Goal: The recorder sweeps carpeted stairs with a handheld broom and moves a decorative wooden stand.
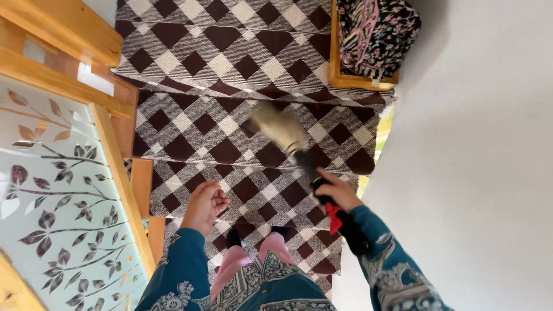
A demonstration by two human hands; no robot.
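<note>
The small broom (pixel 288 141) had a pale, bushy brush head and a dark handle with a bit of red near the end. The brush head looked blurry. The broom was tilted, with the brush end pointing up the stairs and touching, or almost touching, the checked carpet (pixel 190 124) on a step. The handle end was gripped in the right hand (pixel 337 193). The carpet was dark brown and white, with a diamond pattern, and it covered each step. The left hand (pixel 206 204) was curled in a loose fist with nothing in it, above a lower step.
</note>
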